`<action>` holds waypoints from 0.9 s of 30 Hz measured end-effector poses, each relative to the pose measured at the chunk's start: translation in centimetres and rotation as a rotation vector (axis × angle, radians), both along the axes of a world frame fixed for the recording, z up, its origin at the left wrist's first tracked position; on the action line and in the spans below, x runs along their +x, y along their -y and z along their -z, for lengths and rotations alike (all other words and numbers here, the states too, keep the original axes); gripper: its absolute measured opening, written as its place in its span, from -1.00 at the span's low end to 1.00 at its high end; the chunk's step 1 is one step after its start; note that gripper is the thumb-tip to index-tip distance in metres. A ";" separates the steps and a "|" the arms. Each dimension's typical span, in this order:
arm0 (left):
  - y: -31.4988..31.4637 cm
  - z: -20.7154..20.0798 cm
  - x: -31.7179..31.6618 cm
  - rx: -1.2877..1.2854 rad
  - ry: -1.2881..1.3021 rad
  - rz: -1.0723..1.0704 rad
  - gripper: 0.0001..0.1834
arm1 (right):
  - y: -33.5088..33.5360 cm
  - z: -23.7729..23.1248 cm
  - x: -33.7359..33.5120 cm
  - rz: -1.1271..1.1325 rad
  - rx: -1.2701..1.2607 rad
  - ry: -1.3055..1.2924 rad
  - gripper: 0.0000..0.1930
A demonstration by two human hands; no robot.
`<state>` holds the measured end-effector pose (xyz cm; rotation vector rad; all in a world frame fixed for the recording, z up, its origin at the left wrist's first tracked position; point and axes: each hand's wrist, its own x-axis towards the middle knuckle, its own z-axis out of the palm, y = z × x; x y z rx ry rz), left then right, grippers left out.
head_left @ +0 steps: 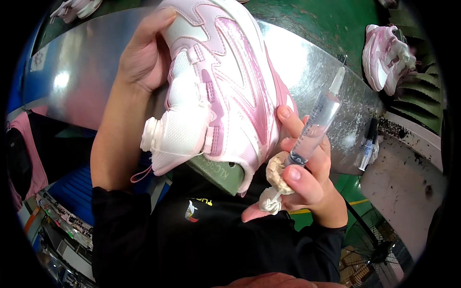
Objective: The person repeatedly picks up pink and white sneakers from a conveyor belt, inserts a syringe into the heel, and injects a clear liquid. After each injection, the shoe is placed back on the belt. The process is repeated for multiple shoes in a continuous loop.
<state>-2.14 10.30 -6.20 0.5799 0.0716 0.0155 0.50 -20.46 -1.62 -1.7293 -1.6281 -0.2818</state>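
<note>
Right hand [312, 185] holds clear syringe [319, 120], contents indistinct.

From my remote station I see a black shirt [206, 249] across the lower middle of the frame. A small white emblem [191, 211] with red and dark patches marks its chest, and partly hidden yellow lettering [206, 201] shows just above and to the right. Loose black sleeves [117, 225] end near the elbows; forearms [111, 139], left hand [143, 55] and right hand [314, 180] are bare, with short nails.
</note>
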 end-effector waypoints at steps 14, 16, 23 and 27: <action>-0.6 0.9 -0.4 0.002 -0.032 0.017 -0.71 | 1.3 -3.3 -1.9 0.102 -0.084 -0.064 -0.48; -0.7 0.8 -0.4 0.006 -0.053 0.000 -0.72 | 2.2 -3.3 -1.4 0.089 0.020 -0.279 -0.27; 0.4 -0.5 0.0 -0.001 -0.026 0.015 -0.69 | 2.9 2.6 -1.9 0.071 0.282 -1.126 0.46; -0.3 -0.2 -0.6 0.103 -0.054 -0.031 -0.72 | 5.0 0.6 -1.4 0.038 0.247 -1.123 0.46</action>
